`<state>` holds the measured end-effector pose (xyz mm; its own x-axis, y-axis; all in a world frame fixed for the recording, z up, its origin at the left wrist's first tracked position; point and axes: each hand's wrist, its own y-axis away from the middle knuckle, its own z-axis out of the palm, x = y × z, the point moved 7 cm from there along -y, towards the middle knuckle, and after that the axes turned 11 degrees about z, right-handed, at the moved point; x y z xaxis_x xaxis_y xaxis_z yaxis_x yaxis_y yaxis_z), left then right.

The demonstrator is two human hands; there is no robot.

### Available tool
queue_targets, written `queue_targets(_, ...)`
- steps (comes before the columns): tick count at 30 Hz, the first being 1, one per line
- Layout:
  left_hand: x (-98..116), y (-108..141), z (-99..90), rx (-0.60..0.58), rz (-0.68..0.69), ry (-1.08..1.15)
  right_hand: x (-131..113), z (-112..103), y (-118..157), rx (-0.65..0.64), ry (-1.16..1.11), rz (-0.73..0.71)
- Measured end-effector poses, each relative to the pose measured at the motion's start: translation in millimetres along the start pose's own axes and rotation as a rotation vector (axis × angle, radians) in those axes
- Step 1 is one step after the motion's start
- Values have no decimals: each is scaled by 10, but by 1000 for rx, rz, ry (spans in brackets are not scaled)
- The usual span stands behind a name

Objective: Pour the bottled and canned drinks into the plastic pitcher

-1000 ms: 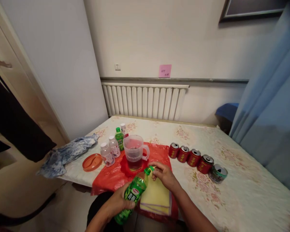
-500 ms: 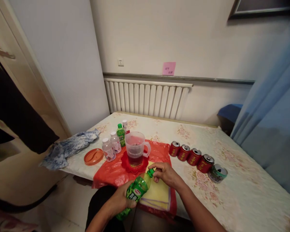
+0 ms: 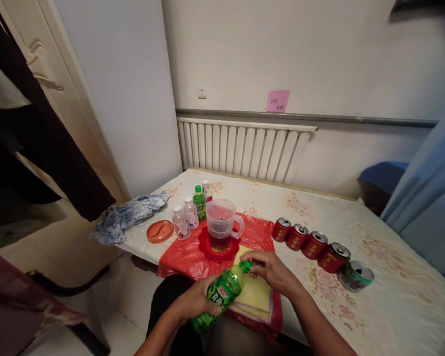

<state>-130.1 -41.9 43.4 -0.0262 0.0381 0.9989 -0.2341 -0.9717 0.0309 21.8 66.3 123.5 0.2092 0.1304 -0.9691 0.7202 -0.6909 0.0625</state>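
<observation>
A green-labelled plastic bottle [image 3: 224,292] is tilted over my lap, its neck pointing up and to the right. My left hand [image 3: 200,299] is wrapped round its body. The fingers of my right hand [image 3: 269,269] are closed on the green cap [image 3: 245,266] at the neck. Just beyond stands a clear plastic jug [image 3: 221,222] with dark liquid low inside, on a red scalloped dish [image 3: 203,245]. Yellow cloths [image 3: 257,296] lie below my right hand, on a red plastic sheet [image 3: 181,257].
Two white-capped bottles [image 3: 181,225], another green bottle [image 3: 199,202] and a small clear bottle [image 3: 206,189] stand left of the jug. An orange lid [image 3: 160,231] and a blue-white cloth [image 3: 133,215] lie further left. Red cans [image 3: 315,245] and a green can [image 3: 356,276] line the right.
The view has swung left, so everything sits further right in the picture. Both hands keep hold of the bottle and its cap, with little visible change in grip.
</observation>
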Motion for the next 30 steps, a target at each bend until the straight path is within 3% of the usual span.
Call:
queue_targets(6,15,-25,-26,87,60,29,2,-3,-2,34,90,59)
queue_targets(13,134,-28,-86,116,128,-57,-112,9,12,124,170,-12)
queue_targets(16,191,-7,-178,162,174,-93,-39,-75,-7,201,115,-28)
queue_targets(20,163,73,-461,308,225,-148,314,-133,-52,317,111,48)
queue_targets(26,126,280,-1080,595,314,-353,1067,141,-125,321,171,126)
queue_targets(30,120,464,-1563,869,342,-413,1329,261,-111,404,287,71)
